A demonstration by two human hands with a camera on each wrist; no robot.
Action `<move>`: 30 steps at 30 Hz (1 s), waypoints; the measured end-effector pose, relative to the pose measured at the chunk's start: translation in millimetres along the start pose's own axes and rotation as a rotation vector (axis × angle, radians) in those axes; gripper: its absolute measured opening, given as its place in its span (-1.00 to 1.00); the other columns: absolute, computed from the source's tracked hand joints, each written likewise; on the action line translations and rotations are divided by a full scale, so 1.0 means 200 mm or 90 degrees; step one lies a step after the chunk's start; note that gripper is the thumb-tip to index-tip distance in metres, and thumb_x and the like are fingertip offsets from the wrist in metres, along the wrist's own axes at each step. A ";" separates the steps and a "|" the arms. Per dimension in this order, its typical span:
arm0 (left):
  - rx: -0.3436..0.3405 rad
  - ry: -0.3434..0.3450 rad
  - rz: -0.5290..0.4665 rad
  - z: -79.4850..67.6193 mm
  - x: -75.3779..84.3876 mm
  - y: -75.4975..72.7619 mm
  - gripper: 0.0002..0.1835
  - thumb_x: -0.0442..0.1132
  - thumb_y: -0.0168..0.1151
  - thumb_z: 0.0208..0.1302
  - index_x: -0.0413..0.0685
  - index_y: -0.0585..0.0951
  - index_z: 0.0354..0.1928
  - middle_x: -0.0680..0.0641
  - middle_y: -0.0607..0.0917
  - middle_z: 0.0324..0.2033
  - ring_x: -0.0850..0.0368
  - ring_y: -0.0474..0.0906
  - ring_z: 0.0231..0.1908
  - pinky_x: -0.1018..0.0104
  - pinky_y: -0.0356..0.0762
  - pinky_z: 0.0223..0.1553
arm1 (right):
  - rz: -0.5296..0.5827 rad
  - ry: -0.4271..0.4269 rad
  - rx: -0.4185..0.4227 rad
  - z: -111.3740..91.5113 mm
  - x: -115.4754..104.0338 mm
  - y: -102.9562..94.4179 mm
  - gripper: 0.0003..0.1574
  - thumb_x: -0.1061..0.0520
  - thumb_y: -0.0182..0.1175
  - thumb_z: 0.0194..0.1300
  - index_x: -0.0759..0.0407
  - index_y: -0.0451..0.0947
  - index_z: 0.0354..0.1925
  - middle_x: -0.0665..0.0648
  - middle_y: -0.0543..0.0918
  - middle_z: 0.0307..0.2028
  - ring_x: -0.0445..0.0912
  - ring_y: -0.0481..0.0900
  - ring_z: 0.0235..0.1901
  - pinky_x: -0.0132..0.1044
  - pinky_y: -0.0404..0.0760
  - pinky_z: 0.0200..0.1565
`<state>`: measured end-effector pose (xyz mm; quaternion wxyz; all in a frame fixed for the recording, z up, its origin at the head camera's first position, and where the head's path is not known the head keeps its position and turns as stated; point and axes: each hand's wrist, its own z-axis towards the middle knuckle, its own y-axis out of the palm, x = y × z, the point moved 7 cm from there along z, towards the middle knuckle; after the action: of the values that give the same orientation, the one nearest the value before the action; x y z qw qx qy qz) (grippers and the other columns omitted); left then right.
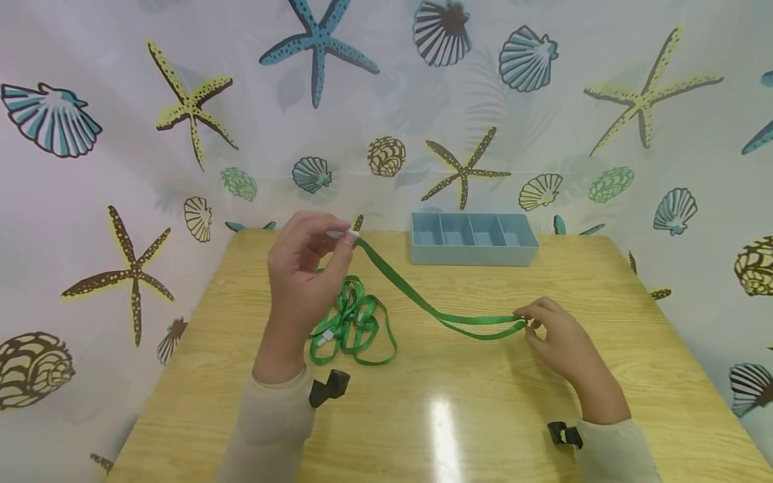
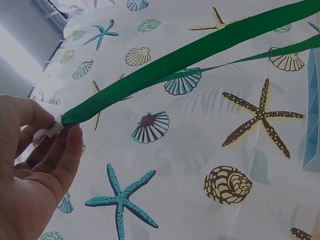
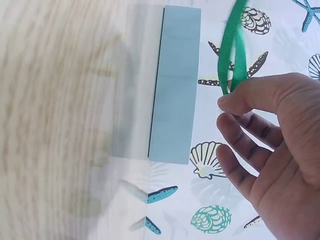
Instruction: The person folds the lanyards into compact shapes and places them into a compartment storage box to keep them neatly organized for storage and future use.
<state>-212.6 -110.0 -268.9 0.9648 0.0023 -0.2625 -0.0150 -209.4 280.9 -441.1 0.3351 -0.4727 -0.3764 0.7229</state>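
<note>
A green lanyard (image 1: 417, 295) stretches between the two hands, sagging a little in the middle. My left hand (image 1: 308, 261), raised over the left of the table, pinches its white clip end (image 2: 55, 125) between thumb and fingers. Lower down on the right, my right hand (image 1: 558, 335) pinches the looped far end of the strap (image 3: 233, 55) between thumb and forefinger, its other fingers loosely bent. Behind the left hand, several more green lanyards (image 1: 365, 345) with white clips lie in a tangled pile, partly hidden by that hand and wrist.
A light blue tray (image 1: 474, 255) with several compartments in a row stands at the back edge of the wooden table (image 1: 483, 416). A white curtain (image 1: 374, 121) printed with starfish and shells hangs behind and at both sides.
</note>
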 end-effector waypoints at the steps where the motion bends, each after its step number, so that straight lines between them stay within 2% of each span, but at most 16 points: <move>1: -0.003 0.004 -0.001 0.00 0.00 0.01 -0.86 -0.58 0.29 0.32 -0.51 0.66 -0.11 -0.32 0.62 -0.16 0.05 0.69 -0.23 0.31 0.76 -0.12 | 0.002 -0.004 0.000 0.00 -0.01 0.00 -0.60 0.47 0.27 0.32 0.25 0.73 0.08 0.19 0.65 -0.07 0.09 0.66 -0.13 0.03 0.67 -0.15; 5: -0.015 0.020 -0.003 0.00 0.02 0.04 -0.88 -0.58 0.28 0.32 -0.51 0.65 -0.13 -0.33 0.61 -0.18 0.05 0.69 -0.21 0.31 0.76 -0.10 | 0.013 -0.034 0.015 0.01 -0.10 0.01 -0.63 0.44 0.29 0.35 0.21 0.75 0.06 0.15 0.65 -0.08 0.03 0.64 -0.14 -0.01 0.68 -0.14; 9: -0.019 0.030 -0.004 0.01 0.05 0.06 -0.89 -0.62 0.25 0.31 -0.50 0.65 -0.15 -0.33 0.61 -0.19 0.11 0.67 -0.18 0.33 0.75 -0.09 | 0.045 -0.068 0.040 0.05 -0.22 0.00 -0.71 0.30 0.37 0.41 0.13 0.76 0.07 0.05 0.66 -0.08 -0.06 0.60 -0.16 -0.22 0.62 -0.23; 13: -0.026 0.031 0.004 0.01 0.07 0.08 -0.86 -0.64 0.25 0.29 -0.48 0.66 -0.13 -0.32 0.61 -0.19 0.13 0.67 -0.16 0.32 0.75 -0.07 | 0.102 -0.101 0.051 0.10 -0.35 -0.01 -0.73 0.13 0.37 0.48 0.07 0.75 0.10 -0.05 0.65 -0.08 -0.12 0.54 -0.16 -0.33 0.51 -0.37; 16: -0.034 0.034 0.009 0.02 0.08 0.10 -0.84 -0.65 0.25 0.28 -0.48 0.67 -0.12 -0.31 0.61 -0.19 0.16 0.66 -0.15 0.31 0.75 -0.06 | 0.146 -0.127 0.055 0.14 -0.47 -0.01 -0.65 0.09 0.41 0.45 0.05 0.73 0.17 -0.10 0.65 -0.08 -0.15 0.52 -0.16 -0.35 0.48 -0.40; 21: -0.042 0.048 0.014 0.02 0.09 0.13 -0.85 -0.63 0.25 0.29 -0.45 0.68 -0.13 -0.30 0.62 -0.21 0.18 0.63 -0.15 0.30 0.74 -0.05 | 0.182 -0.203 0.081 0.19 -0.69 -0.01 -0.48 0.07 0.47 0.36 0.05 0.68 0.26 -0.09 0.68 -0.07 -0.14 0.56 -0.16 -0.24 0.57 -0.22; 25: -0.049 0.068 0.015 0.02 0.10 0.15 -0.89 -0.58 0.24 0.32 -0.46 0.67 -0.15 -0.30 0.62 -0.21 0.11 0.62 -0.18 0.29 0.73 -0.04 | 0.153 -0.275 0.110 0.24 -0.84 0.03 -0.40 -0.22 0.40 0.42 0.07 0.68 0.25 -0.04 0.71 -0.07 -0.10 0.62 -0.17 -0.16 0.65 -0.15; 27: -0.053 0.077 0.016 0.02 0.10 0.16 -0.91 -0.54 0.24 0.34 -0.45 0.67 -0.17 -0.30 0.63 -0.22 0.04 0.61 -0.21 0.30 0.72 -0.05 | 0.142 -0.295 0.119 0.25 -0.90 0.06 -0.28 -0.41 0.29 0.44 0.08 0.70 0.23 -0.03 0.72 -0.11 -0.08 0.65 -0.19 -0.16 0.66 -0.16; 30: -0.059 0.086 0.016 0.02 0.11 0.17 -0.91 -0.50 0.24 0.37 -0.43 0.68 -0.18 -0.29 0.63 -0.22 -0.03 0.61 -0.24 0.31 0.71 -0.05 | 0.140 -0.313 0.125 0.27 -0.95 0.09 -0.15 -0.56 0.11 0.45 0.09 0.72 0.16 -0.04 0.69 -0.22 -0.11 0.63 -0.31 -0.23 0.63 -0.26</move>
<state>-195.0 -75.7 -255.2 0.9795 -0.0447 -0.1961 -0.0145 -199.0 99.3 -360.4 0.1972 -0.2867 -0.3211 0.8808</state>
